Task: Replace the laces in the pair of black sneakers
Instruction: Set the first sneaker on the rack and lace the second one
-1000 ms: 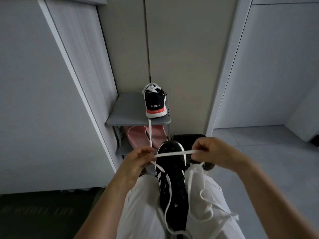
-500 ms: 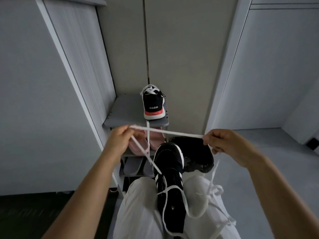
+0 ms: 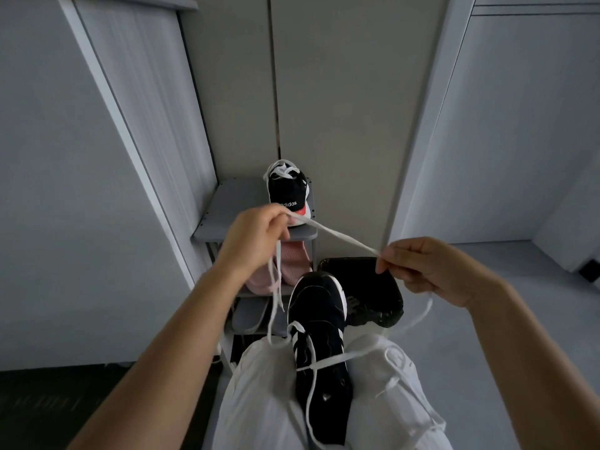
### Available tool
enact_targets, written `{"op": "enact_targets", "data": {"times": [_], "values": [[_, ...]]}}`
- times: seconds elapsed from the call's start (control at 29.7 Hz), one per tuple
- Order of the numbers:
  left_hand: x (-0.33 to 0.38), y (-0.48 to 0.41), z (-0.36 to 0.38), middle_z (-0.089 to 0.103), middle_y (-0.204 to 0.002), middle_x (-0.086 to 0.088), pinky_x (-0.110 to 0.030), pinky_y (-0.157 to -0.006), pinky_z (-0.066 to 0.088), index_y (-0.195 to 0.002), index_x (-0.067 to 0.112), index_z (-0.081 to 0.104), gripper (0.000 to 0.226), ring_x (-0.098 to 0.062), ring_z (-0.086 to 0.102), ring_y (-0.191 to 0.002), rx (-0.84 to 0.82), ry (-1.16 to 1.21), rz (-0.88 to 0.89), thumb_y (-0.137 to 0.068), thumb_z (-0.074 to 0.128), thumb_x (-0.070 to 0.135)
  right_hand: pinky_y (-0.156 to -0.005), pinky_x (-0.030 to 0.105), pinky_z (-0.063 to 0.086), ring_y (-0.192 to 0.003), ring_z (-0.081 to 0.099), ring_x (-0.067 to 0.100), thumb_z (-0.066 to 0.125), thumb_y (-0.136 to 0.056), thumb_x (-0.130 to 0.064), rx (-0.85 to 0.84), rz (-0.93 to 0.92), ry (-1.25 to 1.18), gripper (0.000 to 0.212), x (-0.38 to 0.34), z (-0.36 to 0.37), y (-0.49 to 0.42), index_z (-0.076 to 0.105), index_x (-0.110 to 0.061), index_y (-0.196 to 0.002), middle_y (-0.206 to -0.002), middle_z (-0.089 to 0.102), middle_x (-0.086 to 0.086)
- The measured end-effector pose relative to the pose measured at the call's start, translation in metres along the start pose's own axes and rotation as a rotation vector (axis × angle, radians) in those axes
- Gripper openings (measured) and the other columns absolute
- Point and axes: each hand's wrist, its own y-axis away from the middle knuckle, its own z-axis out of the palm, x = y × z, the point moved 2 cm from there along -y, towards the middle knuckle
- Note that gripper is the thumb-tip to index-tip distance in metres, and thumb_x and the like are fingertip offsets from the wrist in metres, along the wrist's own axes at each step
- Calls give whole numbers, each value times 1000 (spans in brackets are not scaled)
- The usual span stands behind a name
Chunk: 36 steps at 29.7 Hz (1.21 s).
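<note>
Head view, and we count two black sneakers. One black sneaker with white stripes [image 3: 319, 319] lies on the person's lap, wedged between the thighs of the white trousers [image 3: 259, 401], toe pointing away. The other black sneaker with a white-and-red sole [image 3: 287, 190] stands heel-out on the top shelf of the grey shoe rack [image 3: 233, 209], at that shelf's right edge.

Two hands are up, both working one flat white lace [image 3: 341, 237]. The left hand [image 3: 256, 241] has its grip curled tight round the lace, just in front of the rack's top shelf. The right hand [image 3: 422, 267] pinches it between thumb and fingertips, lower and off to the right. The lace runs taut between them, and from the left hand a strand drops to the lap sneaker.

More white lace crosses that sneaker and lies loose over the right thigh; whether it is the same lace, I cannot tell.

Below the top shelf: two pink slippers [image 3: 292, 264], then grey slippers [image 3: 250, 316]. One glossy black bag [image 3: 367, 287] sits right of the rack.
</note>
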Motion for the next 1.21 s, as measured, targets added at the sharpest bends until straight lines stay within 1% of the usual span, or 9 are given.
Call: {"op": "enact_targets", "data": {"times": [0.17,0.27,0.4,0.61,0.74,0.91,1.08,1.14,1.21], "values": [[7,-9,15,57,-116,-8,-36,-91,44,-120,11,55,32,-20,55,-105,-43,-153,-3,-89,58,15,-41,16,35,-42,32,7,76,-67,-44,-101,-111,-442,34,8,11,-6,65,-11,-66,-51,41,-1],[37,18,36,60,-95,2,-30,-84,48,-102,15,58,19,-7,58,-87,100,269,35,-84,64,16,-51,20,43,-50,40,9,65,-80,-38,-109,-229,-641,27,-6,20,-14,62,-15,-67,-60,47,-3],[66,53,80,67,-87,-7,-27,-83,51,-104,6,55,34,-18,66,-85,-375,797,-127,-84,60,33,-49,17,43,-50,40,6,37,-90,-29,-138,-310,-777,34,-37,27,-19,58,-18,-65,-62,46,-5],[11,78,65,55,-57,3,-18,-62,42,-89,12,65,17,-10,50,-54,-505,743,-207,-95,49,15,-32,8,22,-35,19,4,36,-88,-32,77,-426,-766,39,-59,-26,-11,60,-24,-58,-49,40,-12],[-32,102,51,56,-58,2,-20,-61,45,-92,11,67,18,-9,51,-55,-501,620,-366,-94,49,10,-34,10,22,-34,27,2,37,-85,-39,90,-509,-667,39,-80,-36,-1,59,-24,-56,-48,42,-12],[-32,123,61,53,-56,3,-18,-47,38,-110,18,61,24,-7,43,-46,-558,636,-422,-99,40,18,-53,18,46,-50,51,7,47,-85,-31,167,-415,-467,32,-89,-30,-26,64,-18,-61,-60,59,-4],[-21,102,52,52,-53,5,-28,-61,43,-91,13,46,12,-5,45,-47,-430,222,-281,-96,45,24,-84,39,45,-96,60,35,52,-93,-29,554,15,974,28,-44,-20,-40,62,-4,-101,-104,59,17],[-8,85,46,62,-62,2,-29,-69,46,-88,16,46,15,-10,56,-57,-403,-10,-100,-94,47,30,-82,34,46,-94,60,26,58,-90,-25,464,-245,888,19,-30,14,-32,64,-10,-99,-101,59,8],[6,68,41,67,-69,1,-31,-68,49,-91,16,55,19,-13,62,-66,-314,-62,63,-93,51,34,-77,26,47,-83,61,12,56,-91,-27,169,-325,666,10,-13,53,-24,63,-19,-91,-87,62,-2]]}}
